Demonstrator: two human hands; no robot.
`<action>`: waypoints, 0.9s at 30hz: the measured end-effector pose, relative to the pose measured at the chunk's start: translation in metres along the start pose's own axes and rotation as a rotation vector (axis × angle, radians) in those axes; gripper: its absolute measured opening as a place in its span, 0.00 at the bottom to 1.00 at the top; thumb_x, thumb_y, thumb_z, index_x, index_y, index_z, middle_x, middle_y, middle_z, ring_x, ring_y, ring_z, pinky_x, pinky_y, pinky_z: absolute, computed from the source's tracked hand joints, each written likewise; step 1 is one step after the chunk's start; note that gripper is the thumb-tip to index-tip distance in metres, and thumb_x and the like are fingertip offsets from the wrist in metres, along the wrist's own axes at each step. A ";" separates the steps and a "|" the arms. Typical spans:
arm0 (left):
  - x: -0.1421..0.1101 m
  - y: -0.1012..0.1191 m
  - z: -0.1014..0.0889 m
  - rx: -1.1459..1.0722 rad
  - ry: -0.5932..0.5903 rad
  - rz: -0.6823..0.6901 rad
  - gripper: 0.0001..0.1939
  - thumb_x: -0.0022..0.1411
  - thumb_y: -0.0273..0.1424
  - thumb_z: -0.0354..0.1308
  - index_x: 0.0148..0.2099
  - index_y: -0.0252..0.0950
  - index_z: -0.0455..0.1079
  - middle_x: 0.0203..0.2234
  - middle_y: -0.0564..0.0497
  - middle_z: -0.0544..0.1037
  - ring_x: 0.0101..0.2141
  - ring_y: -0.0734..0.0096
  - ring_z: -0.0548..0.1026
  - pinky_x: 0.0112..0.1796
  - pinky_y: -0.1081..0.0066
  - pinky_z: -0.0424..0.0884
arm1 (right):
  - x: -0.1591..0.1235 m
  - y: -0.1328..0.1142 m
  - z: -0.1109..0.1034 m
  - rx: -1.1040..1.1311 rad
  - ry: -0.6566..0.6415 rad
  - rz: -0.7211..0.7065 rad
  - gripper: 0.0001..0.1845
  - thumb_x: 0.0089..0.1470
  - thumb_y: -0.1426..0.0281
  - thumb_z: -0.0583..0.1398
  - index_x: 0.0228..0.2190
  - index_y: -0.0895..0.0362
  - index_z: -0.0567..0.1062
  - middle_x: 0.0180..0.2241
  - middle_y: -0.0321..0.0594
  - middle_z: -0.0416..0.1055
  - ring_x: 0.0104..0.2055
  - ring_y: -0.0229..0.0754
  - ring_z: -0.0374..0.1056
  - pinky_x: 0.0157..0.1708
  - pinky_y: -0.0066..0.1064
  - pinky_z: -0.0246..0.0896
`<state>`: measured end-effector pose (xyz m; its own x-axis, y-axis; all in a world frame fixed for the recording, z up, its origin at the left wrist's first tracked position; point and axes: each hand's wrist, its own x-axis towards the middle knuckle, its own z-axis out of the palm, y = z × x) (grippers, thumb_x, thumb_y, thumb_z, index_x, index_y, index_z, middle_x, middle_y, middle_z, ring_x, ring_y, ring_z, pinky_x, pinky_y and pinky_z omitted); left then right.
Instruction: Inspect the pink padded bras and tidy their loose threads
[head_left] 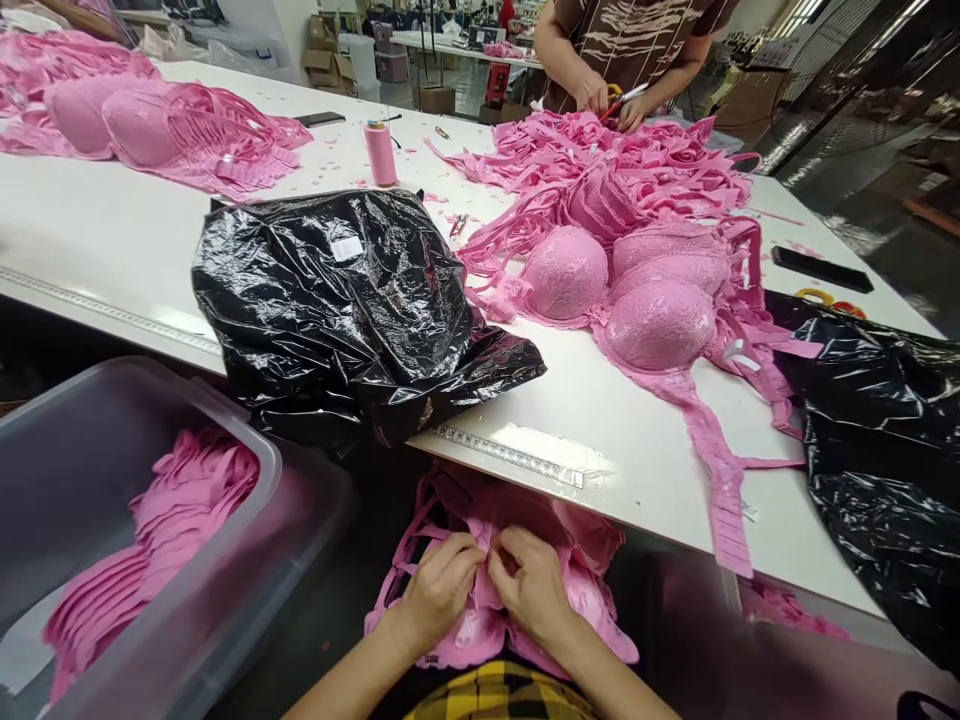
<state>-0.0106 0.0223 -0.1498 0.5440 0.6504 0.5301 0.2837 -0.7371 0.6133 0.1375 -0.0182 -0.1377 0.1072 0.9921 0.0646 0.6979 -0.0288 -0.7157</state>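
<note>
Head view: left hand (444, 588) and right hand (531, 585), close together, each grip pinched shut on the pink garment (480, 637), which lies below the near edge of the white surface (540, 400); upon that, a black bag (330, 300) beside pink bras (660, 325).

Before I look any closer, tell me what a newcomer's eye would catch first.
Probably the heap of pink lace bras on the white table, in front of a co-worker. Left of it, shiny black plastic stands out, hanging over the table's near edge. Below that edge, the left hand and right hand are close together on another pink bra.
</note>
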 end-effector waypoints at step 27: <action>0.010 0.011 -0.008 -0.402 -0.025 -0.434 0.12 0.56 0.23 0.54 0.40 0.38 0.75 0.35 0.46 0.76 0.36 0.68 0.74 0.37 0.70 0.71 | -0.002 -0.013 -0.012 0.104 0.093 -0.086 0.10 0.55 0.73 0.51 0.23 0.56 0.66 0.22 0.36 0.63 0.25 0.37 0.61 0.24 0.26 0.55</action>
<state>-0.0085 0.0221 -0.1329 0.4650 0.8688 0.1705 0.1654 -0.2744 0.9473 0.1367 -0.0213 -0.1200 0.1186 0.9748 0.1891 0.6308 0.0732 -0.7725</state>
